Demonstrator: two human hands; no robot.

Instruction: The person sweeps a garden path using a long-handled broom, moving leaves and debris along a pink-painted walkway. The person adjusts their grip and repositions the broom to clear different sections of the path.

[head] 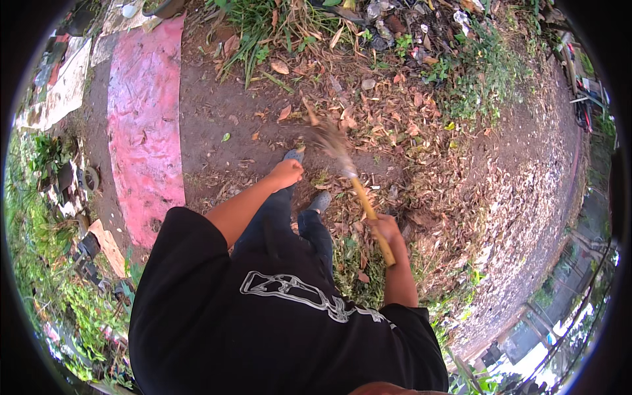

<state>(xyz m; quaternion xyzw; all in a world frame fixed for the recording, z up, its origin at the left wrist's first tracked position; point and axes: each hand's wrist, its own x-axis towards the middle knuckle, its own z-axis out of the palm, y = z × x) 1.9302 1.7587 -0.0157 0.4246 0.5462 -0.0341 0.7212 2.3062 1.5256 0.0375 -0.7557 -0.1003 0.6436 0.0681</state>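
My right hand (387,229) grips the yellowish handle of a stick broom (365,198), near the handle's lower end. The broom slants up and left, and its bristles (332,140) are blurred over bare soil beside dry leaves (385,116). In front of my body, above one shoe, my left hand (287,174) is curled, with nothing visible in it. Below it show my blue-grey clogs (322,200) and dark jeans. Brown leaf litter (444,232) lies thickly to the right of the broom.
On the left, a stained pink sheet (145,123) lies across the soil. Long-leaved grass (256,37) and plastic litter (382,29) edge the ground ahead. Green weeds (481,74) grow at upper right. An old tyre (91,178) sits at far left near shrubs.
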